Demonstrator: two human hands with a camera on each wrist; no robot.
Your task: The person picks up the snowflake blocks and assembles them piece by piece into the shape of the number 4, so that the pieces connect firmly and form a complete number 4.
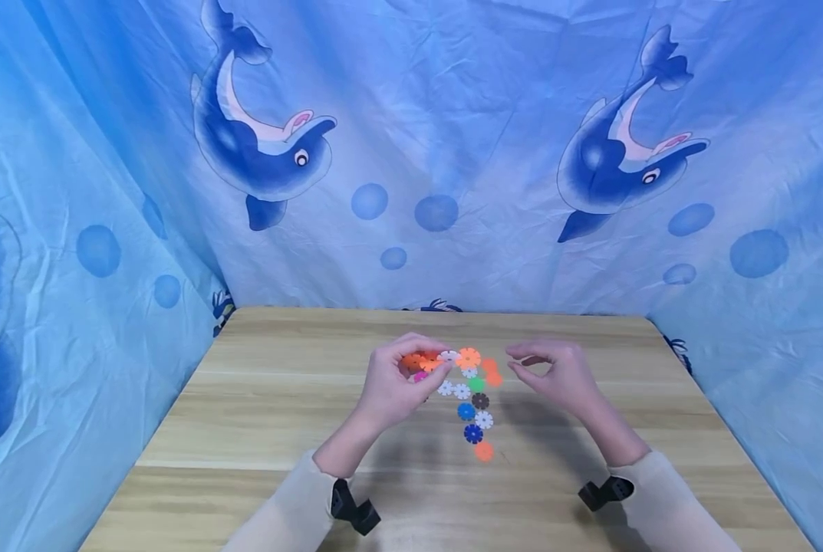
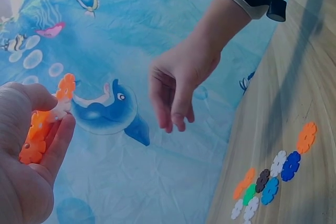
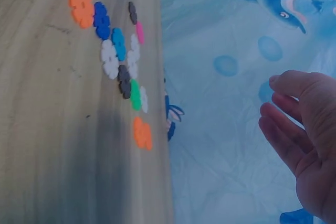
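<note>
Between thumb and fingertips my left hand [image 1: 397, 387] pinches a joined chain of plastic snowflake discs [image 1: 469, 358], held above the table. The chain is orange with a white disc at the pinch, and the left wrist view shows its orange end [image 2: 66, 85] sticking out past the fingertips. Part of it is hidden behind the fingers. My right hand [image 1: 556, 372] hovers to the right of the chain, apart from it, with fingers loosely bent and nothing in them. In the right wrist view its thumb and fingertips [image 3: 269, 113] are separated.
Loose snowflake discs lie on the wooden table [image 1: 259, 429] below the hands: an orange one [image 1: 483, 451] nearest me, a dark blue one [image 1: 473, 434], a brown one [image 1: 480, 401], a green one [image 1: 476, 385] and several others. A blue dolphin-print curtain [image 1: 397, 153] surrounds the table.
</note>
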